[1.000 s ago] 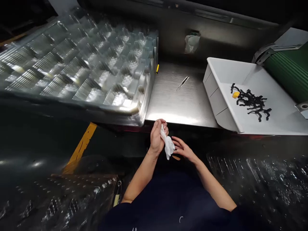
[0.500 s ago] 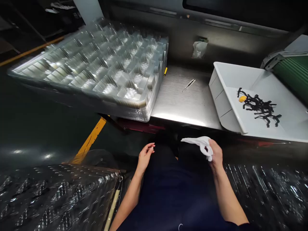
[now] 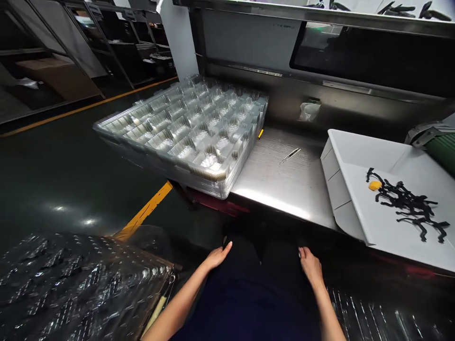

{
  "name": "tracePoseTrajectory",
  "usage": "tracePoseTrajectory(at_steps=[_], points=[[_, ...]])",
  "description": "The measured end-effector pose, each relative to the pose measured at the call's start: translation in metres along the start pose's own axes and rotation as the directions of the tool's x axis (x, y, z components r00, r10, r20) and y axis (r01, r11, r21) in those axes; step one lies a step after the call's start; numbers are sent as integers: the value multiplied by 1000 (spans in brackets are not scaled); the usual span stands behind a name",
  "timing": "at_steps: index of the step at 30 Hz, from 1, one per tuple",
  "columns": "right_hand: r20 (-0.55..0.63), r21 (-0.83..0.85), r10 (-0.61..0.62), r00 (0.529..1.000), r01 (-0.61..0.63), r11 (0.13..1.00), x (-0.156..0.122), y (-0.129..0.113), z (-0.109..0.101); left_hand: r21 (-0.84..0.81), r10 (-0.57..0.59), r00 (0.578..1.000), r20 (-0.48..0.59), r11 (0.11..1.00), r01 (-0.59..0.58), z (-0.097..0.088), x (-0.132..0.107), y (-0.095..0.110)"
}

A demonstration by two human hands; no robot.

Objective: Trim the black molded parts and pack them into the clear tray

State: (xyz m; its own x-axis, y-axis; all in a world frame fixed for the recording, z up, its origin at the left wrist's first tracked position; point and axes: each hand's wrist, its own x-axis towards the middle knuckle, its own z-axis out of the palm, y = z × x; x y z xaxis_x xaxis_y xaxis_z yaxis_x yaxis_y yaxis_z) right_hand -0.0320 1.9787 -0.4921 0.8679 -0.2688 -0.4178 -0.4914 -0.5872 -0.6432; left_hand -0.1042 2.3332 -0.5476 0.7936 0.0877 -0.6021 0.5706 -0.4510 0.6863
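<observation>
My left hand [image 3: 216,258] rests flat on my dark-trousered left knee, fingers stretched out and holding nothing. On the other knee lies my right hand [image 3: 311,265], fingers curved down over the dark cloth, nothing visible in it. Both hands are below the front edge of the steel worktable [image 3: 284,182]. No white cloth is in view. A pair of tweezers [image 3: 289,155] lies on the bare steel ahead of me.
A stack of clear plastic cavity trays [image 3: 192,130] overhangs the table's left end. A white bin [image 3: 355,213] at right holds several black parts [image 3: 408,203] and a yellow piece [image 3: 375,185]. More clear trays [image 3: 78,289] sit low at my left and right. A yellow floor line [image 3: 145,213] runs below.
The white cloth went from my left hand to my right and is now out of sight. Both hands dropped onto my knees. The camera tilted up, showing more of the bench and room.
</observation>
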Motion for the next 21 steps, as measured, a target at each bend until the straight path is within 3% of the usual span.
tracePoseTrajectory(at_steps=[4, 7, 8, 11, 13, 15, 18, 20, 21], points=[[127, 292, -191, 973, 147, 945, -26, -41, -6, -95, 62, 996, 60, 994, -56, -5, -12, 42], [219, 518, -293, 931, 144, 843, -41, -76, 5, -282, 190, 971, 142, 949, -144, 5, -27, 79], [236, 570, -311, 920, 128, 811, -44, -87, 9, -395, 244, 954, 175, 905, -159, 8, -34, 91], [269, 666, -346, 899, 86, 741, -48, -110, 19, -801, 407, 887, 217, 594, -77, 12, -56, 120], [264, 694, -365, 893, 87, 714, -49, -117, 20, -887, 420, 885, 198, 461, -20, 7, -67, 132], [237, 702, -381, 894, 114, 704, -49, -120, 18, -880, 379, 914, 145, 471, -56, 0, -72, 140], [204, 670, -405, 891, 175, 722, -48, -119, 13, -811, 327, 945, 11, 556, -183, -6, -71, 146], [43, 539, -481, 876, 385, 749, -51, -119, 12, -769, 308, 950, -58, 592, -239, -4, -68, 149], [-70, 414, -560, 825, 535, 736, -52, -119, 12, -754, 302, 950, -85, 603, -259, -2, -67, 151]])
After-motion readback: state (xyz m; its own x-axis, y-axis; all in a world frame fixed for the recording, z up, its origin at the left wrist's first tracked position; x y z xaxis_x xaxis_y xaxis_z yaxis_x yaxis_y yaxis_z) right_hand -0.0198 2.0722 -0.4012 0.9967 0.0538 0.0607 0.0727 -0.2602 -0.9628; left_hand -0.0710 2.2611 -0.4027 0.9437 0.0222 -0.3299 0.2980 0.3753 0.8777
